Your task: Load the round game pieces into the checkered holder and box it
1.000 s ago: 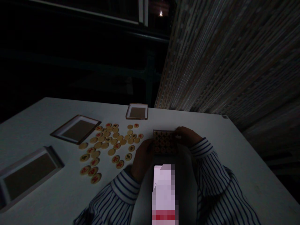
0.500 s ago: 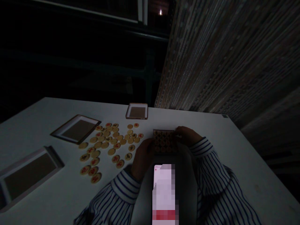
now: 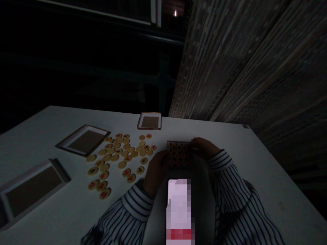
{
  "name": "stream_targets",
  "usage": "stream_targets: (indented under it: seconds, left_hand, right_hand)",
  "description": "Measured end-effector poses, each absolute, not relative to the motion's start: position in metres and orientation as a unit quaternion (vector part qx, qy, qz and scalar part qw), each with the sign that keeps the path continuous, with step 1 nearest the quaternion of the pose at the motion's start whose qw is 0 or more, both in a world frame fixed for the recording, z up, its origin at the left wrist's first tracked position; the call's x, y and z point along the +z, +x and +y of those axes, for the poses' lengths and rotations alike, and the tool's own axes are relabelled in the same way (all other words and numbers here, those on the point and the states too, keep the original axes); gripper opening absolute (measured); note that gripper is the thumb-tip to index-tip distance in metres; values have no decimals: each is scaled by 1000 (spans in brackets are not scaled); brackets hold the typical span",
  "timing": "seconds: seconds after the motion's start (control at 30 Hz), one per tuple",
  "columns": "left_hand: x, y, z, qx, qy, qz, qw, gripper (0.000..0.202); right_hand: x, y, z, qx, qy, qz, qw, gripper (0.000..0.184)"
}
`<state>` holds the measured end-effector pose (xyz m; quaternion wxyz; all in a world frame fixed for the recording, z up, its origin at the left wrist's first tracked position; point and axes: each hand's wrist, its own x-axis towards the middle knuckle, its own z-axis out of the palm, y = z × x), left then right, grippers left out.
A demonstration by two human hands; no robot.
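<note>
Head view: left hand and right hand, both curled closed, clasping one box of discs between them! Left of that grip, three trays, loose discs, characters illegible.

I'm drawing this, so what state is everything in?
Piece box: holding rows of pieces
Left hand: at box's left
Right hand: at box's right
Loose xiangqi pieces: scattered, some blank-side up
Far tray: open
Middle tray: open
Near tray: open
Phone: lit
String curtain: hanging
</note>
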<state>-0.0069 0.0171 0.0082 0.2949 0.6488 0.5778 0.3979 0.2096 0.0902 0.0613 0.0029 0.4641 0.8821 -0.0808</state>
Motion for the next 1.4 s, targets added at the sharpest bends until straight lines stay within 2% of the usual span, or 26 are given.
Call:
stream_targets:
  seconds: [1.2, 1.4]
  left_hand:
    - [3, -6, 19, 392, 661, 577, 278, 27]
    - [4, -6, 19, 389, 660, 582, 274, 27]
  right_hand:
    - [64, 209, 88, -90, 470, 878, 12, 18]
    - [65, 212, 87, -92, 483, 871, -16, 23]
